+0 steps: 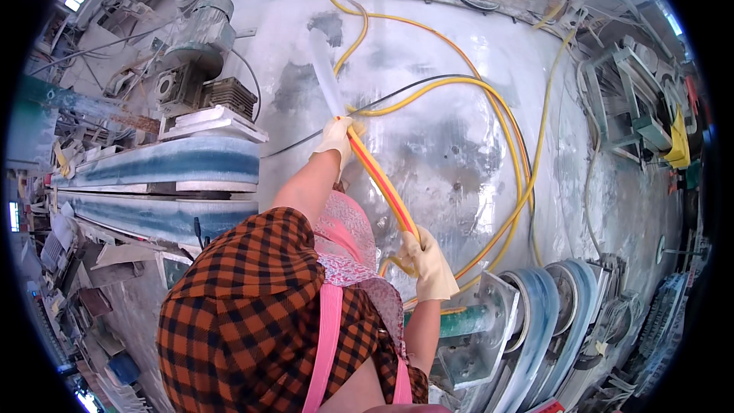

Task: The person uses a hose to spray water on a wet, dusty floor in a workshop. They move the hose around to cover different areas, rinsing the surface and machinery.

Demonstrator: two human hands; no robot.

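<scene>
Wet grey workshop floor (459, 145), daylit

The person wears a short-sleeved shirt (252, 298) checked in orange and black, with pink apron straps (325, 344) running over it and a pink patterned cloth (348, 233) at the chest. Each hand, left hand (336, 138) and right hand (430, 266), is covered by a cream work glove.
</scene>
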